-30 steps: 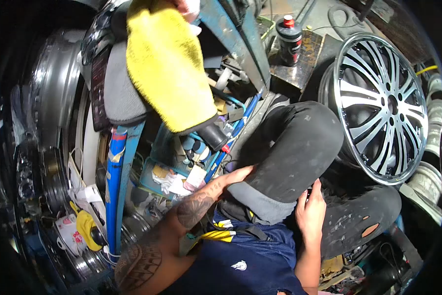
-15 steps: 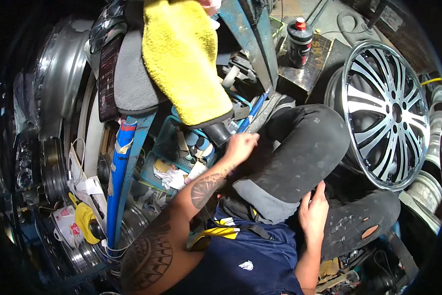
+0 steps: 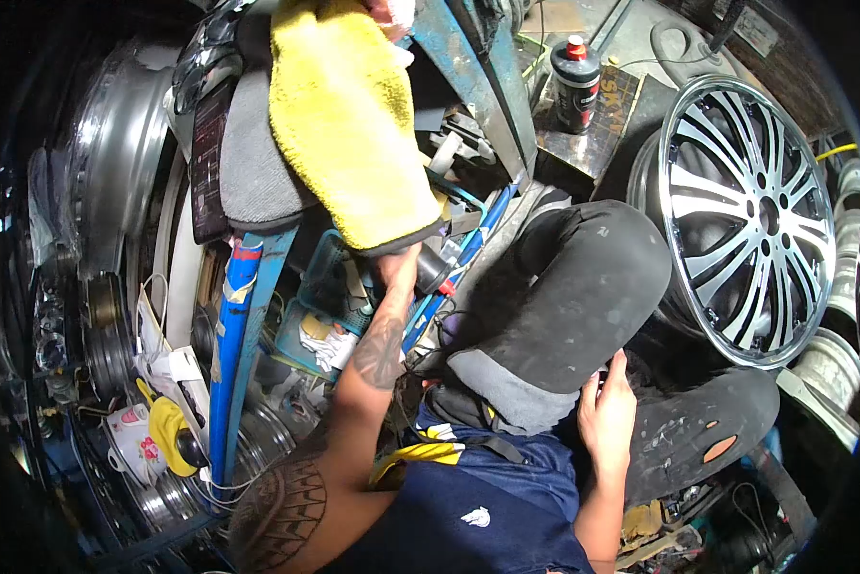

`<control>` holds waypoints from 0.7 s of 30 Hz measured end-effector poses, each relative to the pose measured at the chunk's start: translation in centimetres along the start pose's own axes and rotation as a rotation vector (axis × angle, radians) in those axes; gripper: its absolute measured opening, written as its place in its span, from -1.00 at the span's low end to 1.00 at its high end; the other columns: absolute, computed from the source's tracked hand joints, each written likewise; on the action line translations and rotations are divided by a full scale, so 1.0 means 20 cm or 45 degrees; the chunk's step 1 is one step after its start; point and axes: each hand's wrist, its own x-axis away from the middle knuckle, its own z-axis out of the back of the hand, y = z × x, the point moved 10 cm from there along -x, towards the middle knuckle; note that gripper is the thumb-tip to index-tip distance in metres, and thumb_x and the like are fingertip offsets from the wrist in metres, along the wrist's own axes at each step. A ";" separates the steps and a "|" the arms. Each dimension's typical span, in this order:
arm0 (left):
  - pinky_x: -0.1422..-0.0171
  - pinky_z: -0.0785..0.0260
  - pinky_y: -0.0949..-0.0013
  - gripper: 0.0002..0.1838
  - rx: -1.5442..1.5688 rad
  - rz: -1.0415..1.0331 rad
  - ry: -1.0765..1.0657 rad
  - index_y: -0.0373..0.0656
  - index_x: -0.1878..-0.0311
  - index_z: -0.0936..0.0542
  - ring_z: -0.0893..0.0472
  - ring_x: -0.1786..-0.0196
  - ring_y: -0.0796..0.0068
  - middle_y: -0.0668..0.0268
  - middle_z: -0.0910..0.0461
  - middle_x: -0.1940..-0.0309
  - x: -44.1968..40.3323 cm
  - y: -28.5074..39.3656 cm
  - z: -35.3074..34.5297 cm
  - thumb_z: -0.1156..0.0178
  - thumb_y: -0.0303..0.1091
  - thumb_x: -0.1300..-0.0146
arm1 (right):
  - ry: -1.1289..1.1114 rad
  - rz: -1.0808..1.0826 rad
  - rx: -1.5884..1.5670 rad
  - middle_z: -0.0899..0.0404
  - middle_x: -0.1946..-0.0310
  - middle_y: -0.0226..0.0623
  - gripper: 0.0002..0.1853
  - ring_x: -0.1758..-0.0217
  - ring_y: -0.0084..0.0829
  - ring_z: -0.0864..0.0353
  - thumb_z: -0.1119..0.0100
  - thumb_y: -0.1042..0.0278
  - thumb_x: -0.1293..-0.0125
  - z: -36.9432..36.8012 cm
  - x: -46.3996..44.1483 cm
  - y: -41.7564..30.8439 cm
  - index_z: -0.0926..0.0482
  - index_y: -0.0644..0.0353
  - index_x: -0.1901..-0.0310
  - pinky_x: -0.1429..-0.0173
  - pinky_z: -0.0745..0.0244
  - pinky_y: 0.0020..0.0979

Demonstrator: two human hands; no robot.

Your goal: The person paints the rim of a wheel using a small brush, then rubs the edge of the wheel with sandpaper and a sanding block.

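My left hand (image 3: pixel 398 268) reaches up under the lower edge of a yellow towel (image 3: pixel 353 134) with a dark border. Its fingers are hidden behind the cloth. Right beside it is a black cylindrical object (image 3: pixel 434 272) with a red part at its end; whether the hand touches it is unclear. My right hand (image 3: pixel 609 411) rests between my legs, fingers bent around something small and dark that is mostly hidden. A grey cloth (image 3: pixel 516 392) lies over my thigh near that hand. Behind the yellow towel hangs a grey towel (image 3: pixel 263 143).
A chrome and black wheel rim (image 3: pixel 760 220) stands at the right. A dark bottle with a red cap (image 3: pixel 575 86) sits on a box behind it. Blue metal legs (image 3: pixel 248 335) frame a teal basket (image 3: pixel 301 335) of small items. More rims (image 3: pixel 114 163) line the left.
My left hand has moved left and up, from beside my knee to under the yellow towel. A red part on the black object now shows. My right hand stays nearly in place.
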 end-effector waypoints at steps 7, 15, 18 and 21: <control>-0.60 -0.24 0.14 0.14 0.144 0.050 0.346 -0.32 -0.62 -0.06 -0.47 -0.42 0.15 -0.07 -0.36 -0.45 0.37 -0.09 0.53 -0.64 -0.23 -0.16 | -0.065 -0.032 0.039 -0.69 0.09 0.39 -0.42 0.08 0.26 -0.77 -0.11 0.50 -0.46 0.01 -0.01 -0.03 -0.30 0.58 -0.44 -0.03 -0.69 0.05; -0.56 -0.29 -0.07 0.19 -0.593 0.623 0.354 -0.12 -0.64 -0.07 -0.42 -0.47 -0.20 -0.27 -0.32 -0.44 0.64 -0.26 0.57 -0.57 0.21 -0.15 | -0.051 -0.022 0.049 -0.68 0.03 0.42 -0.42 0.06 0.27 -0.77 -0.11 0.50 -0.47 0.01 0.01 -0.01 -0.32 0.61 -0.44 -0.01 -0.70 0.03; -0.43 -0.38 0.09 -0.10 -0.509 0.258 -0.041 -0.16 -0.50 -0.32 -0.55 -0.29 0.06 -0.02 -0.52 -0.23 0.76 -0.16 0.29 -0.50 0.10 -0.27 | -0.035 -0.011 0.031 -0.69 0.02 0.39 -0.41 0.07 0.25 -0.77 -0.12 0.50 -0.45 0.02 0.00 -0.02 -0.31 0.59 -0.45 -0.02 -0.69 0.04; -0.20 -0.44 0.43 -0.43 0.180 -0.011 -1.019 -0.15 -0.37 -0.50 -0.64 -0.02 0.49 0.39 -0.63 0.08 1.05 0.07 -0.14 -0.40 -0.14 -0.41 | -0.008 0.014 0.035 -0.70 0.03 0.35 -0.42 0.08 0.25 -0.77 -0.12 0.51 -0.44 0.02 0.01 -0.02 -0.32 0.57 -0.44 -0.02 -0.69 0.05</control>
